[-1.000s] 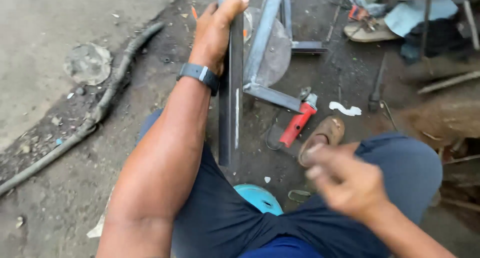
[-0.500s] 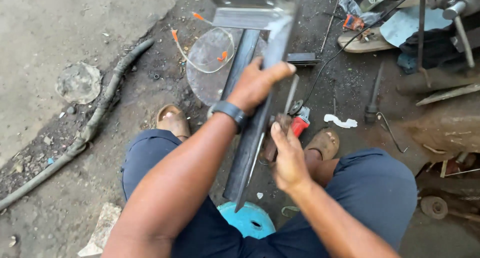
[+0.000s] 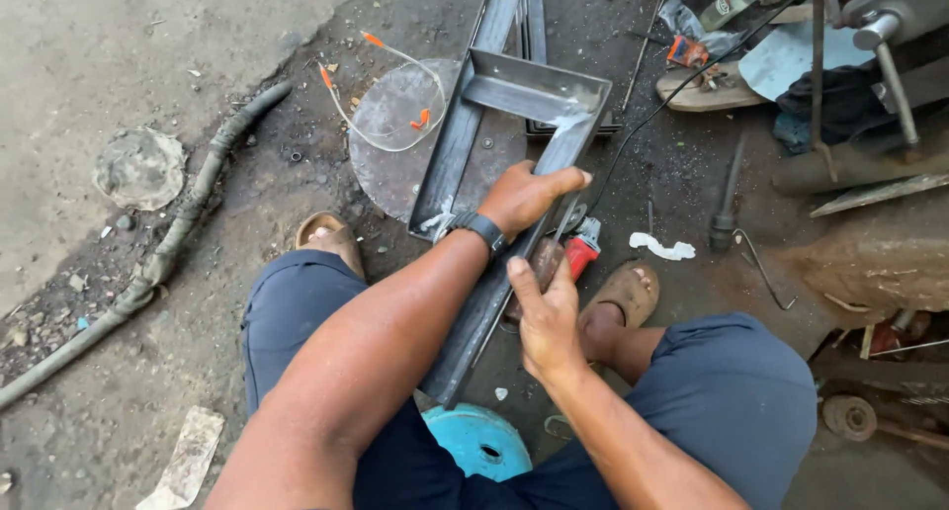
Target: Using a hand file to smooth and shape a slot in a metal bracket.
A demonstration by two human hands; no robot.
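Grey steel frame (image 3: pixel 514 154), black wristwatch (image 3: pixel 481 231), red grinder handle (image 3: pixel 581 255), navy trousers (image 3: pixel 751 401), light blue stool (image 3: pixel 481 441), tan sandals (image 3: pixel 621 295)

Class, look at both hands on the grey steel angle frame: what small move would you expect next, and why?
Probably the right hand lifts the red-handled tool toward the frame's far corner. The left hand already grips the grey steel angle frame, bracing it against the ground, while the right hand rests on the rail beside that tool.
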